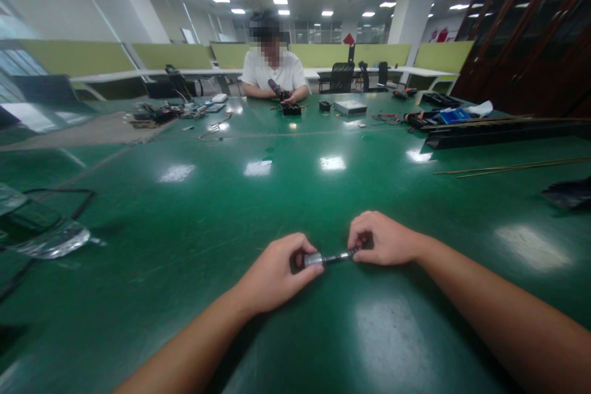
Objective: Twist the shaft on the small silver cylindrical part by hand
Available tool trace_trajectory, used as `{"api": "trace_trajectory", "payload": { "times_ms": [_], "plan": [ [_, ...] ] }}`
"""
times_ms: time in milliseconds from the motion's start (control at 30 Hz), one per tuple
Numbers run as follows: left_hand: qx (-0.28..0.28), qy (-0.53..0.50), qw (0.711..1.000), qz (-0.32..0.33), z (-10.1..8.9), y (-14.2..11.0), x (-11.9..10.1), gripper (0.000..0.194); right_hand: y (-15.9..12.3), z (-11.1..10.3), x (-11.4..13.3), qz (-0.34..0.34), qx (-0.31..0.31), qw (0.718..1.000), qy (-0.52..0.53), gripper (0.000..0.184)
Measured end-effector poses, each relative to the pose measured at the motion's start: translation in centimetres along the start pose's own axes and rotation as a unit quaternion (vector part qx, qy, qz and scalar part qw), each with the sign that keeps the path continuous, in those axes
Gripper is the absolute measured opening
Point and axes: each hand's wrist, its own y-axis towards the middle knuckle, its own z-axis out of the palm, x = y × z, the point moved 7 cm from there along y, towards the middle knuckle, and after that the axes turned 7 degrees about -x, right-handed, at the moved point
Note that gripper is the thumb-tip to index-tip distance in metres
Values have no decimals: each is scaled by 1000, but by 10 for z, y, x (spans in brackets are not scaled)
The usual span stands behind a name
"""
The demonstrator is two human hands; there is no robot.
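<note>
Just above the green tabletop (295,197), both my hands are on one small metal piece. Its thick end is a silver cylinder (313,260), pinched between the thumb and fingers of my left hand (274,272). A thin dark and shiny rod (337,257) runs from the cylinder to the right. My right hand (383,239) closes its thumb and fingertips on the rod's far tip. The fingers cover both ends of the piece, and its exact kind cannot be made out.
A clear plastic bottle (41,228) lies at the left. Across the table a person in a white shirt (295,68) handles a dark device. Cluttered parts (157,112) lie far left; a white box (351,108), black rails (503,132) and thin rods (512,167) lie far right.
</note>
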Motion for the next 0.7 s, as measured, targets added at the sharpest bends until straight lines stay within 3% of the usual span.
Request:
{"api": "trace_trajectory", "payload": {
  "times_ms": [233, 533, 700],
  "plan": [
    [-4, 0, 1000, 3, 1, 0, 2, 15, 2, 4, 3, 0, 4, 1000, 20, 6],
    [-42, -5, 999, 9, 0, 2, 7, 19, 6, 28, 26, -28, -87, 996, -8, 11],
    [-42, -8, 999, 14, 1, 2, 0, 21, 6, 31, 19, 46, -109, 992, 49, 15]
  ]
}}
